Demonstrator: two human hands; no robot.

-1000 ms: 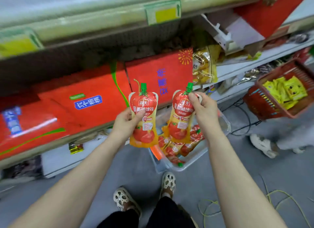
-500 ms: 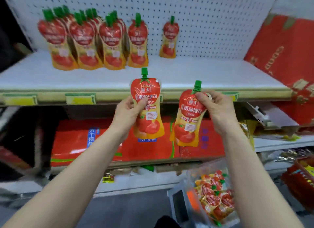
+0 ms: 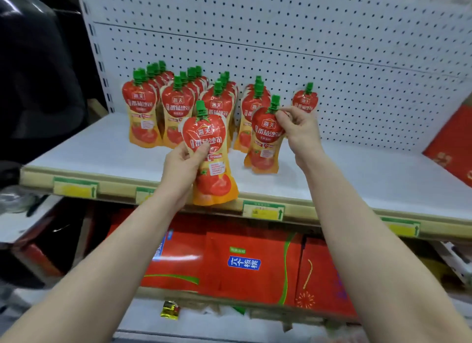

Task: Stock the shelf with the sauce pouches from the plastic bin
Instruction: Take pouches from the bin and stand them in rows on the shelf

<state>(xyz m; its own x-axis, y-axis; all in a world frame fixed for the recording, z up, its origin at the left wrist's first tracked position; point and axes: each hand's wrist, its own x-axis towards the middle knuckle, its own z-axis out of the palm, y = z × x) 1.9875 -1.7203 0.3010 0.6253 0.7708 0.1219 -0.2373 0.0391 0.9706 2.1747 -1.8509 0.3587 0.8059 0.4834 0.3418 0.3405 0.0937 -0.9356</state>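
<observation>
Red-and-orange sauce pouches are gripped one per hand, the left hand (image 3: pixel 186 163) clasping one pouch (image 3: pixel 209 158) over the shelf (image 3: pixel 357 179) front edge, the right hand (image 3: pixel 298 128) pinching another (image 3: pixel 265 140) by its green cap, upright beside the stocked rows (image 3: pixel 178 105).

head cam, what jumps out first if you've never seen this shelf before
Two red tomato sauce pouches held up at centre: one in the left hand, its pouch over the shelf's front edge, one in the right hand, its pouch pinched near the green cap. Behind them, rows of matching pouches stand on the white shelf against the pegboard.
</observation>
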